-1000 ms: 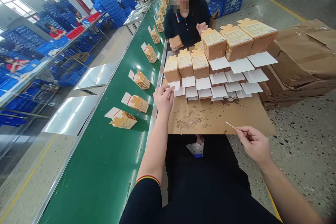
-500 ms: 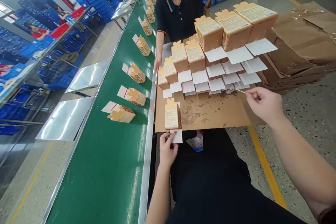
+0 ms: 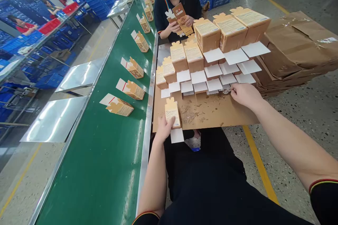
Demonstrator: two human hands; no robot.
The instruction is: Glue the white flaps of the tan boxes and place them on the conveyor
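My left hand (image 3: 163, 126) has shifted its hold: half a second ago its fingers were on the white flap (image 3: 177, 136), and now it grasps the box (image 3: 172, 108) itself, thumb across the label face, the other fingers mostly hidden down the side. The box lies at the near left corner of the board (image 3: 219, 112), flap sticking out past the edge toward me. I judge it steadied for the work, with the flap left free.

My right hand (image 3: 245, 94) has moved in to the small clear dish (image 3: 226, 91) in front of the stack (image 3: 194, 52). Its fingers are bent together at the dish, but the thin stick it held no longer shows, so I cannot tell whether it grips anything.

Across the board, the co-worker (image 3: 194, 5) now holds a carton (image 3: 179, 11) in both hands, clear of my box. More boxes stand on the belt (image 3: 105, 158).
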